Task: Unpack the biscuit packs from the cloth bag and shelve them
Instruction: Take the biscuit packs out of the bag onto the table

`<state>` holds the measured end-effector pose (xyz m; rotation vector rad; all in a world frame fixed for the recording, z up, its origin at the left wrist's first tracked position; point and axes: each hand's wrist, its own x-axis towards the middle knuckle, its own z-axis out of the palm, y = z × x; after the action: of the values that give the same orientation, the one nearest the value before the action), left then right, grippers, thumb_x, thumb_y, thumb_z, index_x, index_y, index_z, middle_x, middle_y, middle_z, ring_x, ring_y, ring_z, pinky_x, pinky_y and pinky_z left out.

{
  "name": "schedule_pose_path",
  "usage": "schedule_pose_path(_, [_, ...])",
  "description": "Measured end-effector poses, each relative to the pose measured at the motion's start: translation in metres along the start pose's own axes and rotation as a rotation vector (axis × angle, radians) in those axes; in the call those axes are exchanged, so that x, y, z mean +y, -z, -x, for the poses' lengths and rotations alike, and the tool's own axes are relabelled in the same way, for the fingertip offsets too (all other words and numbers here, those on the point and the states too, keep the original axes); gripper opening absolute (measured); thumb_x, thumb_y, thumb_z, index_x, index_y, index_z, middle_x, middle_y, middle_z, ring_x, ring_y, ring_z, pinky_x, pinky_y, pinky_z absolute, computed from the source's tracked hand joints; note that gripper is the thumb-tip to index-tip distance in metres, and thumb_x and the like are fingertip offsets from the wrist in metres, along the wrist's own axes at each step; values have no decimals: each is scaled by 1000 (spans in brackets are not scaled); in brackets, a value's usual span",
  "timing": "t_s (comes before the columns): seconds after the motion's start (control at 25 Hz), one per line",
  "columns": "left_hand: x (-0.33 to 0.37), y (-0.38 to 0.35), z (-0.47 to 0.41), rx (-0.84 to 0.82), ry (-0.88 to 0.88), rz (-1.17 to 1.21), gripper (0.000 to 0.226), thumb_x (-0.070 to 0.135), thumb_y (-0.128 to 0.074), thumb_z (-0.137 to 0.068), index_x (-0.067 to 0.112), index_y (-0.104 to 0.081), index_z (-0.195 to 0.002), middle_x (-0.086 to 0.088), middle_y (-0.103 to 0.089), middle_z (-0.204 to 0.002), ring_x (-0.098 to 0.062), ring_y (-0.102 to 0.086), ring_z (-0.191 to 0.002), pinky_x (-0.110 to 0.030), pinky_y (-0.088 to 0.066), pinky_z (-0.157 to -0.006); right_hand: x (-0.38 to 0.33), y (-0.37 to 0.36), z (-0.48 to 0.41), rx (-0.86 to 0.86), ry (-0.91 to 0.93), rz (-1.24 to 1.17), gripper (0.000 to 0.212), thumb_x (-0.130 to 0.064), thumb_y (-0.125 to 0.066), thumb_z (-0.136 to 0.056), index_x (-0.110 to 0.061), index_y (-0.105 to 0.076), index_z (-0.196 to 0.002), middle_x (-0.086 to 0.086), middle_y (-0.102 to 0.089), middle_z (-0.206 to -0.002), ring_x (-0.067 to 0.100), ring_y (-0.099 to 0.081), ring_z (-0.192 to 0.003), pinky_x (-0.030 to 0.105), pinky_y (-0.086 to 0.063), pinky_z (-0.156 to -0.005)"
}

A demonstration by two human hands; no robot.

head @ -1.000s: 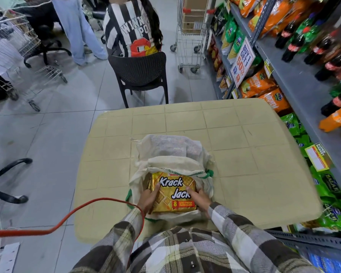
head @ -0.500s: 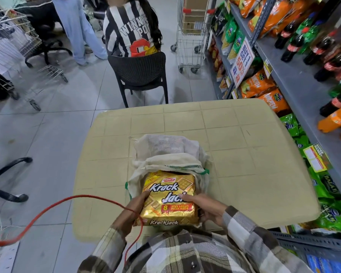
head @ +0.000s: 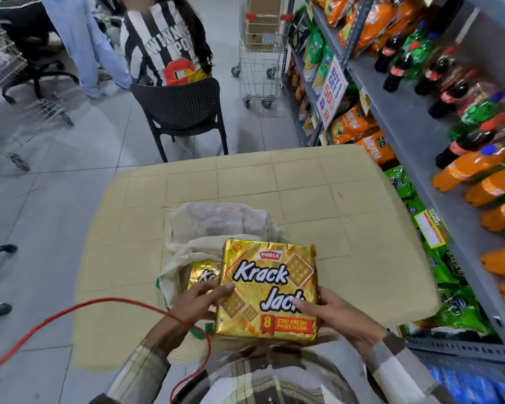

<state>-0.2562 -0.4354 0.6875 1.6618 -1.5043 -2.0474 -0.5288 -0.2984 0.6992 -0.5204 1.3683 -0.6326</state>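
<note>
One biscuit pack (head: 267,290) lifted out of cloth bag (head: 216,225), second pack (head: 201,275) exposed

Shop interior. Pale grey floor tiles (head: 70,185) with a dull sheen. Centre: beige table (head: 303,185), its top moulded in a square grid. Far side: black perforated chair (head: 181,109), just beyond the table. Right: grey metal shelving (head: 405,126), running near to far. Far: wire trolley (head: 258,68) beside the shelving. Far left: black office chair (head: 38,80).
</note>
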Motion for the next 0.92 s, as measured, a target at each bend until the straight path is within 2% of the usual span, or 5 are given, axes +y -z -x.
schedule_pose_path(0.12, [22, -56, -36, -17, -72, 17, 33, 33, -70, -87, 0, -71, -93, -7, -72, -92, -7, -71, -77, -22, -56, -58, 9, 49, -5, 194, 61, -31, 57, -50, -77, -77, -28, -60, -127, -4, -75, -115, 18, -72, -105, 40, -56, -94])
schedule_pose_path(0.4, [39, -190, -124, 22, -181, -328, 36, 31, -66, -92, -5, -71, -86, -22, -75, -88, -28, -71, -76, -49, -60, -77, 30, 152, -44, 680, -21, 190, 32, -24, -60, -97, -7, -62, -125, 17, -68, -124, 33, -65, -112, 45, -51, -101])
schedule_pose_path(0.6, [24, -240, -164, -74, -19, -200, 27, 7, -62, -94, -9, -64, -115, -24, -70, -105, -23, -60, -86, -47, -55, -87, 55, 198, -54, 753, -94, 318, 37, -23, -60, -97, -1, -60, -126, 22, -63, -129, 36, -60, -118, 40, -49, -101])
schedule_pose_path(0.76, [14, -260, -166, -209, 69, -333, 30, 1, -57, -92, -10, -61, -120, -28, -65, -108, -22, -54, -92, -35, -48, -82, 78, 212, -65, 735, -212, 494, 39, -22, -54, -99, -3, -57, -132, 22, -54, -135, 36, -53, -125, 41, -45, -106])
schedule_pose_path(0.92, [14, -267, -157, -311, 137, -270, 32, 3, -56, -91, -3, -59, -123, -8, -67, -94, -11, -62, -67, -22, -50, -59, 89, 210, -76, 727, -300, 704, 38, -10, -42, -99, -1, -50, -136, 27, -49, -134, 40, -47, -127, 39, -42, -107])
